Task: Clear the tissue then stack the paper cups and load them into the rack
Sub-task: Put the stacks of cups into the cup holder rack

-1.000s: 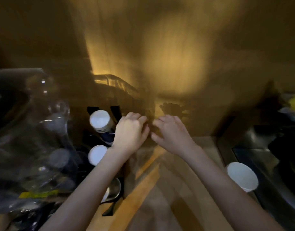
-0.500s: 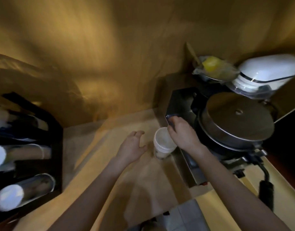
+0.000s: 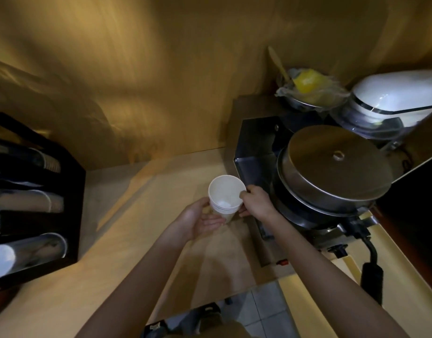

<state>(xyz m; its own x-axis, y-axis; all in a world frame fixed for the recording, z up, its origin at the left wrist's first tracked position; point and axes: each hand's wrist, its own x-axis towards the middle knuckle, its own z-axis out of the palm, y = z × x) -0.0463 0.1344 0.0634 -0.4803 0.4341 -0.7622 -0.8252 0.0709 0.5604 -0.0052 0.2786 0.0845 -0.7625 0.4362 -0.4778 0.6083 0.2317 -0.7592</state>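
Observation:
A stack of white paper cups (image 3: 224, 195), several nested, is held just above the wooden counter (image 3: 141, 215) in the middle of the view. My right hand (image 3: 255, 203) grips the stack's right rim with thumb and fingers. My left hand (image 3: 199, 220) cups the stack from the left and underneath, palm up. The black cup rack (image 3: 71, 191) stands at the left edge, with tubes of cups lying sideways in it. No tissue is visible.
A steel waffle-type machine with a round lid (image 3: 332, 167) sits right beside the cups, its black handle (image 3: 371, 272) pointing toward me. Behind it are a bowl with yellow contents (image 3: 307, 89) and a white mixer (image 3: 393, 96). A wooden wall backs the counter.
The view swung from the rack on the left to the machine on the right. My right hand took the cup stack and lifted it; my left hand came in under it.

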